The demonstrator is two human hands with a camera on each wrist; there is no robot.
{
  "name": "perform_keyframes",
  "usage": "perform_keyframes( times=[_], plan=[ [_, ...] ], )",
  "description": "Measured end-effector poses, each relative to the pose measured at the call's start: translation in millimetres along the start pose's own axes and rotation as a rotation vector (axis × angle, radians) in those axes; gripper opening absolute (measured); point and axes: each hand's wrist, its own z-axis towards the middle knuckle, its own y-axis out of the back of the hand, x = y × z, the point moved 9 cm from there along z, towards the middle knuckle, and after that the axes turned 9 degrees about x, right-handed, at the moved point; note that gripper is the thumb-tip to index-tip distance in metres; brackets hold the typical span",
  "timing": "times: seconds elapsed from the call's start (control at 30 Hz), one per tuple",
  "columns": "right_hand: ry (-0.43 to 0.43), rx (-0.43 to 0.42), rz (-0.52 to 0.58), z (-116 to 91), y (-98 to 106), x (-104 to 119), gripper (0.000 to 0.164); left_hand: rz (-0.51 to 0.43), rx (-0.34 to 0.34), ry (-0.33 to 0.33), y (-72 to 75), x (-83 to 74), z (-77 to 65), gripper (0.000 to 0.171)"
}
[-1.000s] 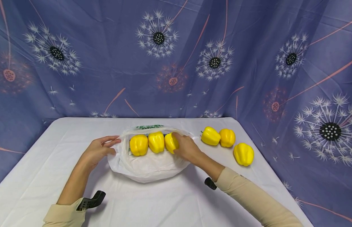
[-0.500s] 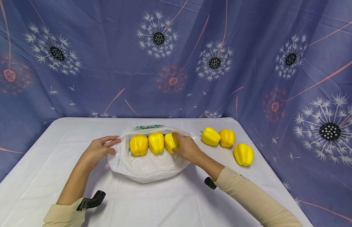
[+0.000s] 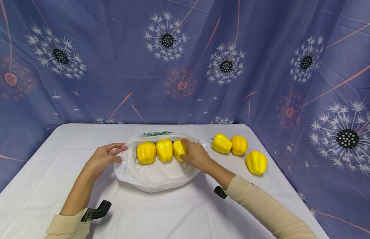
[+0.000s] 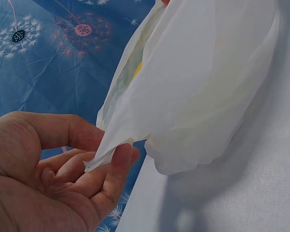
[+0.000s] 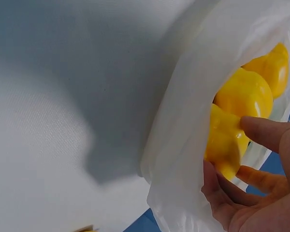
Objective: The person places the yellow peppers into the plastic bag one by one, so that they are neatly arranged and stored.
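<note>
Where the right hand point(image 3: 197, 155) reaches into the white plastic bag point(image 3: 156, 184), its thumb and fingers grip the held pepper point(image 3: 177, 150), yellow and rightmost of three in a row inside. The left hand point(image 3: 102, 161) pinches the bag's left edge (confirmed at the left wrist). Beside the held pepper sit the middle pepper point(image 3: 164, 150) and the left pepper point(image 3: 146, 153). Right of the bag, three loose peppers point(image 3: 222, 143) point(image 3: 239, 145) point(image 3: 256, 162) lie on the white tablecloth point(image 3: 149, 215). Beyond hangs a blue dandelion-print curtain point(image 3: 113, 49).
</note>
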Motion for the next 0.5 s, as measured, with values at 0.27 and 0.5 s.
perform_keyframes(
  times=[0.27, 0.5],
  plan=[
    [-0.017, -0.003, -0.009, 2.1, -0.4, -1.0, 0.064, -0.001, 0.005, -0.011, 0.0, -0.4, 0.8, 0.078],
    [-0.038, 0.010, 0.005, 3.9, -1.2, -4.1, 0.065, -0.002, -0.002, -0.012, 0.6, 0.0, 1.1, 0.078]
  ],
)
